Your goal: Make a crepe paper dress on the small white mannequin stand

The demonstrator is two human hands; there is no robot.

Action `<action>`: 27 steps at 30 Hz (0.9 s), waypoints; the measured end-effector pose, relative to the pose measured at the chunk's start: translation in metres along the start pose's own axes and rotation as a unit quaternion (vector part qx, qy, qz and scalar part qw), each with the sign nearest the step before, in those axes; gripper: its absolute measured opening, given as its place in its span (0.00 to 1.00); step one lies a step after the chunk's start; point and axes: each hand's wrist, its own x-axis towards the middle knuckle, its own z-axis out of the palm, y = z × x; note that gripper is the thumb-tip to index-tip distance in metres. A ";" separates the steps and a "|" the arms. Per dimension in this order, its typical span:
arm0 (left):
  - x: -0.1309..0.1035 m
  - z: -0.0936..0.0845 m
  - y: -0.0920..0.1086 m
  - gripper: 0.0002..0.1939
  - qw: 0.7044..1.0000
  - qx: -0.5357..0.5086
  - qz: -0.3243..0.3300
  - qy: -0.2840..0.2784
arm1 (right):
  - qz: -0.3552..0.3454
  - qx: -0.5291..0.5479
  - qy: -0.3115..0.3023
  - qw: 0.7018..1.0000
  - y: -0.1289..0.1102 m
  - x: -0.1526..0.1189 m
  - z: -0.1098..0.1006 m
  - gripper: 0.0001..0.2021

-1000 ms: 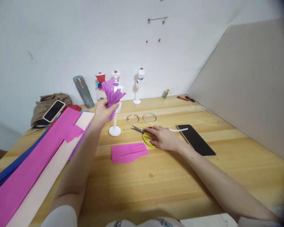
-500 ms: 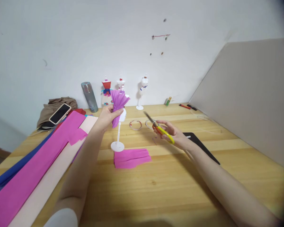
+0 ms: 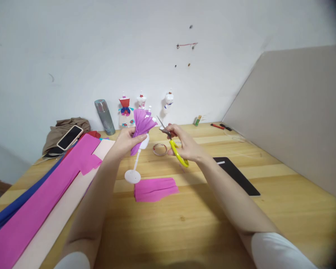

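Observation:
My left hand [image 3: 128, 143] pinches gathered purple crepe paper [image 3: 141, 125] against a small white mannequin stand [image 3: 132, 176], which leans with its round base toward me. The paper fans out above my thumb. My right hand [image 3: 184, 144] grips scissors with yellow handles [image 3: 179, 153]; their blades are parted and point up and left, close to the paper's right edge. A flat pink crepe piece [image 3: 156, 189] lies on the table below the stand.
Long pink [image 3: 44, 198] and pale strips lie at left, beside a phone [image 3: 70, 137] and brown cloth. A bottle [image 3: 105, 117] and dressed mannequins stand by the wall. A tape roll [image 3: 159, 149] lies mid-table, a black board [image 3: 236, 175] at right.
My right hand has brought the scissors left and up, nearer the purple paper, and turned them. The mannequin stand in my left hand has tilted, its base shifting left.

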 end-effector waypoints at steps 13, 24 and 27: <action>-0.003 0.002 0.000 0.12 0.998 0.038 -0.027 -0.050 | -0.031 -0.051 -0.019 0.998 0.020 0.001 0.014 0.33; -0.003 0.003 0.001 0.10 0.995 0.059 0.001 -0.075 | -0.027 -0.077 -0.014 0.997 0.014 -0.003 0.009 0.33; -0.005 0.003 0.003 0.10 0.995 0.066 0.001 -0.068 | -0.017 -0.083 -0.017 0.996 0.012 -0.004 0.007 0.32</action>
